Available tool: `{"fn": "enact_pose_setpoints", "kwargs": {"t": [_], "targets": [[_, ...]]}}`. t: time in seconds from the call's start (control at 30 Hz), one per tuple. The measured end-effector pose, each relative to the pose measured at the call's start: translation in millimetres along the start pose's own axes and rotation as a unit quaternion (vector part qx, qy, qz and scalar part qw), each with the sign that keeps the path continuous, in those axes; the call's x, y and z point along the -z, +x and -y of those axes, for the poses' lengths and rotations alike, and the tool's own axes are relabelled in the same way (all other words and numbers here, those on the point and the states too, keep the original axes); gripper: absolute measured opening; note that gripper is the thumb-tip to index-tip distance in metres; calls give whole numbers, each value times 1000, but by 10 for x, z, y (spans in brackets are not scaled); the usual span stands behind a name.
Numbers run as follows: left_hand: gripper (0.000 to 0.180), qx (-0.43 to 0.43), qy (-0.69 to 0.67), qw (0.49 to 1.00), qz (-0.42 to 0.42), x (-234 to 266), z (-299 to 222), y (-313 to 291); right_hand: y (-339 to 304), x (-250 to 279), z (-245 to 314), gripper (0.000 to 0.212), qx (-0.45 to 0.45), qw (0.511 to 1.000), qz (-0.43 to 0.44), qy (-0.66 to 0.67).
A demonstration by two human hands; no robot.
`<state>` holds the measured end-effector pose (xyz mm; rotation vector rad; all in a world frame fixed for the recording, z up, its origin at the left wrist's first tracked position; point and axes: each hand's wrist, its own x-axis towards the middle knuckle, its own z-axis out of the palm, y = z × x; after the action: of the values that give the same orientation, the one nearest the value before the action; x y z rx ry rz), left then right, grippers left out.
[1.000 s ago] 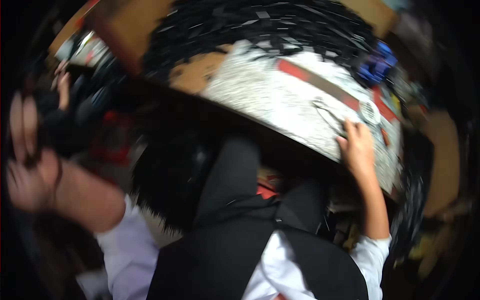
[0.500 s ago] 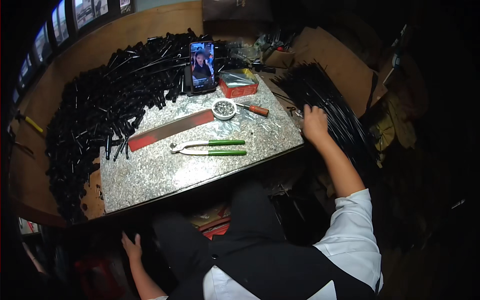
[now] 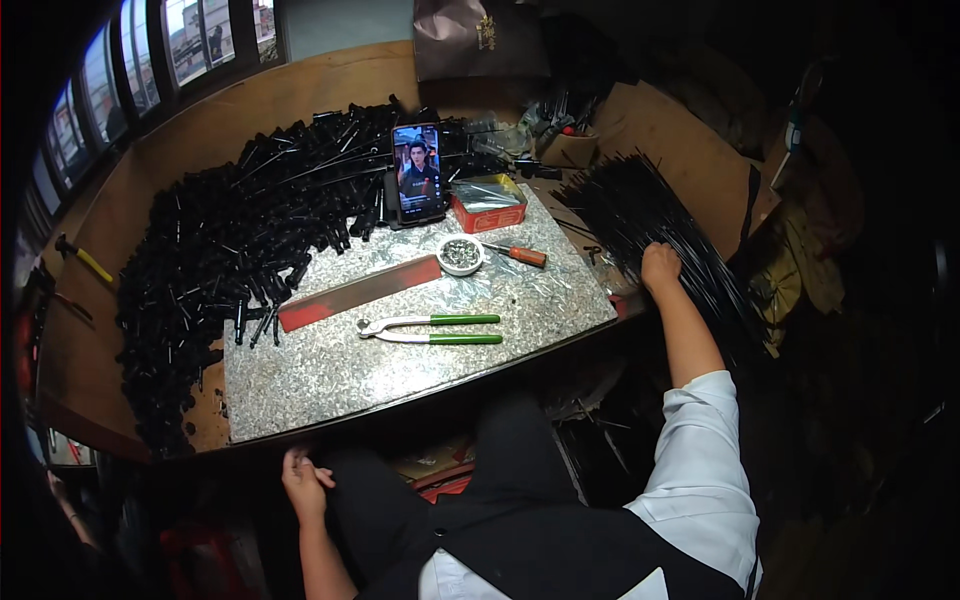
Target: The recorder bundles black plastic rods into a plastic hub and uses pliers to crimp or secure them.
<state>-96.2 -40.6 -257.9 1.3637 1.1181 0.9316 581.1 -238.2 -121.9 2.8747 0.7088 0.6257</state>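
Observation:
My right hand (image 3: 661,266) is at the bundle of long thin black rods (image 3: 655,215) right of the stone slab, its fingers curled down among them. How many rods it grips is hidden. Below the slab's front edge hangs my left hand (image 3: 306,484), beside my left thigh, fingers loosely bent and apart, holding nothing. End-cutting pincers (image 3: 465,338) with green handles lie on the speckled stone slab (image 3: 330,390). Behind them are a long flat bar (image 3: 360,292) with red patches, a white bowl (image 3: 460,271) of small metal pieces and a screwdriver (image 3: 527,257).
Black tubular parts (image 3: 220,230) are heaped along the left and back. A phone (image 3: 418,175) playing a video stands behind the slab, beside a red tin (image 3: 490,215) of thin metal strips. A curved wooden wall (image 3: 340,70) rings the bench. A yellow-handled hammer (image 3: 85,258) is at far left.
My right hand has moved from beside the slab's right edge onto the black rods, its fingers curling. My left hand has risen toward the slab's front edge. The whole view has shifted slightly.

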Motion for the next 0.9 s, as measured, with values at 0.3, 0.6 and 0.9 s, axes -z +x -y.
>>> {"fn": "enact_pose_setpoints", "kwargs": {"t": [0.3,0.6,0.9], "targets": [[37,33,-105,986,128,-428,-50,-309,66,446,-213,23,12,991,-22,128],[28,62,-119,980,146,-531,-100,-352,-29,609,-171,24,88,993,-25,78],[26,63,-112,980,151,-534,-105,-332,81,1027,-72,25,77,988,-120,65]]}}
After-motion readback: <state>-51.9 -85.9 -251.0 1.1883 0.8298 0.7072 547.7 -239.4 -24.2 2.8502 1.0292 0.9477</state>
